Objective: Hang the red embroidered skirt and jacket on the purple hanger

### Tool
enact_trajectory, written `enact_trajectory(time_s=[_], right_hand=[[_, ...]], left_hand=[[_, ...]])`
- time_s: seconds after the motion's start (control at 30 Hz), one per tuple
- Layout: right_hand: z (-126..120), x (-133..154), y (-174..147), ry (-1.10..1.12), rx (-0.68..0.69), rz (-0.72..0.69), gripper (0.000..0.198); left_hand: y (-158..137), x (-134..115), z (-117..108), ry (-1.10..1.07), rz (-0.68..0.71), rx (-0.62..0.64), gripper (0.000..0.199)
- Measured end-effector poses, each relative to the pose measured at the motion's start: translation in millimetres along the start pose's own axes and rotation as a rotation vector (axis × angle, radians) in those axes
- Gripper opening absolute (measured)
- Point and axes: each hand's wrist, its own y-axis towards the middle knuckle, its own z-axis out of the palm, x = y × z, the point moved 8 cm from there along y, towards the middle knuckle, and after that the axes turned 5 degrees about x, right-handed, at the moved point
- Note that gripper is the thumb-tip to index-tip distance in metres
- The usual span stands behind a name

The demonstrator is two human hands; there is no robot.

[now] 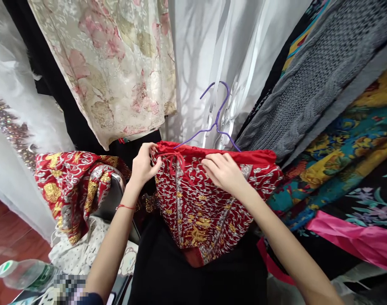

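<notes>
A red skirt (200, 207) with silver and gold embroidery hangs in front of me, its lower part over my black-clad lap. My left hand (145, 166) grips the left end of its plain red waistband (253, 157), with the thumb in front. Beside those fingers dangles a red tied drawstring (177, 160). My right hand (223, 173) is closed on the cloth at the middle of the waistband; its thumb is hidden. A purple hanger (216, 123) rises from the waistband opening, its lower part out of sight and its hook pointing up.
Another red embroidered garment (76, 182) lies draped at left. Below it are a spotted white cloth (76, 250) and a plastic bottle (28, 273). A floral garment (123, 72) hangs behind, white curtains (193, 51) in the middle, and a grey knit (320, 80) at right.
</notes>
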Motion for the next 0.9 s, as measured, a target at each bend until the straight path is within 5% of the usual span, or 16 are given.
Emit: enact_trajectory(time_s=[0.07, 0.17, 0.4, 0.6, 0.7, 0.9], right_hand=[[-24.9, -23.0, -12.8, -0.016, -0.059, 0.079, 0.026], [-52.5, -64.5, -34.4, -0.068, -0.062, 0.219, 0.033], [-68.9, -123.1, -75.5, 0.199, 0.071, 0.220, 0.048], [-101.7, -152.4, -87.6, 0.038, -0.136, 0.328, 0.047], [-96.1, -155.0, -88.4, 0.087, -0.202, 0.419, 0.043], [-53.6, -132.9, -91.6, 0.289, -0.101, 0.475, 0.035]], left_hand=[[8.9, -8.3, -3.4, -0.017, 0.084, 0.022, 0.046], [27.1, -13.8, 1.5, 0.093, 0.143, 0.143, 0.031], [62.2, -4.3, 1.8, 0.296, 0.035, 0.293, 0.021], [74.5, -15.1, -26.1, 0.165, -0.017, 0.087, 0.023], [77.5, -12.9, -17.3, -0.042, -0.038, 0.124, 0.023], [61.3, 1.9, 14.1, -0.403, -0.060, 0.355, 0.024]])
